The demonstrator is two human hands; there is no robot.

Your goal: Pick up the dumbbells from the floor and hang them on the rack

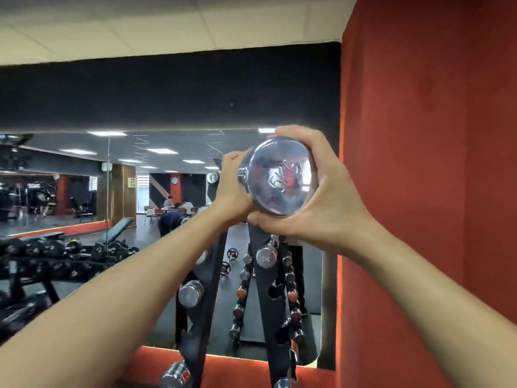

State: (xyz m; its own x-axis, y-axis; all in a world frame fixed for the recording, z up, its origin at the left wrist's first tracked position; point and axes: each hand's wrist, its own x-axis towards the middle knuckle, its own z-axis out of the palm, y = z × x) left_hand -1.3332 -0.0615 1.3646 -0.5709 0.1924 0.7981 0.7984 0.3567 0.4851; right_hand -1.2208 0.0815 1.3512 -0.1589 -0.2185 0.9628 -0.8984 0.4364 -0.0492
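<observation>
A chrome dumbbell (279,176) is held high at the top of the black A-frame rack (265,289), its round shiny end facing me. My left hand (232,189) grips it from the left side. My right hand (321,197) wraps around the end from the right and underneath. The dumbbell's handle and far end are hidden behind the near end and my hands. Other chrome dumbbells hang on the rack below: one (191,293) on the left upright, a small one marked 3 kg (266,254) near the right upright, and one (176,373) at the bottom.
A large wall mirror (126,191) stands behind the rack and reflects the gym, benches and people far away. A red padded wall (419,191) rises close on the right. A low rack of black dumbbells (56,256) sits at the left.
</observation>
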